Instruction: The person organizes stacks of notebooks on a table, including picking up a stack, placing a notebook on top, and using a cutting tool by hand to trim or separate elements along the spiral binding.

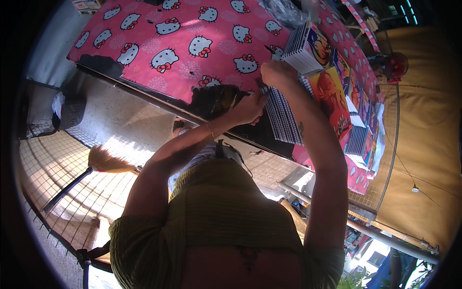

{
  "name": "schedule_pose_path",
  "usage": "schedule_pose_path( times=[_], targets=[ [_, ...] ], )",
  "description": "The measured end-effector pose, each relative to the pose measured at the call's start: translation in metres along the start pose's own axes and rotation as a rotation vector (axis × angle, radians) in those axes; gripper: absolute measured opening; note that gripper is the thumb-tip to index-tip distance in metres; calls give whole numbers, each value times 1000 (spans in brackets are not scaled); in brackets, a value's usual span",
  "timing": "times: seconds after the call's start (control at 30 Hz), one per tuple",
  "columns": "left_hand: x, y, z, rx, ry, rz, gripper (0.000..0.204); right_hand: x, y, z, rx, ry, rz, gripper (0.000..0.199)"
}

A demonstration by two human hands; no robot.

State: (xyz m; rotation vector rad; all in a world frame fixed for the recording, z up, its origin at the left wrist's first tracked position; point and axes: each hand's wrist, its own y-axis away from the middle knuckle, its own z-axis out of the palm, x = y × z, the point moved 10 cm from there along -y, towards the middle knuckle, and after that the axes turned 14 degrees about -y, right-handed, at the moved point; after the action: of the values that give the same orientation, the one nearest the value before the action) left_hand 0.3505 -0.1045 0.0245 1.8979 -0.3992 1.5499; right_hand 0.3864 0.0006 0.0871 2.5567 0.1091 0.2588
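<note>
A stack of spiral-bound notebooks [284, 115] lies near the table's front edge, its coiled spines facing me. My left hand [248, 108] is closed at the left end of this stack, fingers bent around something small and dark. Just beyond it, my right hand [276, 73] is curled shut over the far left corner of the stack, with the forearm crossing above the notebooks. What the fingers of either hand grip is hidden. A notebook with a yellow and red cover [331, 94] lies right beside my right forearm.
A pink table cover [187, 48] with cartoon cat heads has torn black patches [216, 100]. More notebook piles [308, 48] stand at the far right and right [358, 142]. Clear plastic [286, 12] lies at the back. A broom [108, 161] is at left; a red fan [395, 67] stands right.
</note>
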Motion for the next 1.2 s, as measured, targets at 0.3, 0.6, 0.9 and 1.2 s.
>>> schedule_pose_path(
  times=[0.3, 0.6, 0.9, 1.2],
  targets=[
    [-14, -16, -4, 9, 34, -67, 37, -6, -4, 4, 36, -23, -17, 25],
    [-22, 1, -5, 24, -7, -29, 37, -11, -6, 6, 23, -40, -30, 24],
    [-22, -11, -3, 17, -61, -82, 35, -14, -6, 8, 51, -14, -68, 23],
    [-33, -6, -2, 5, 31, -97, 35, -17, -9, 13, 68, -14, -101, 24]
  ],
)
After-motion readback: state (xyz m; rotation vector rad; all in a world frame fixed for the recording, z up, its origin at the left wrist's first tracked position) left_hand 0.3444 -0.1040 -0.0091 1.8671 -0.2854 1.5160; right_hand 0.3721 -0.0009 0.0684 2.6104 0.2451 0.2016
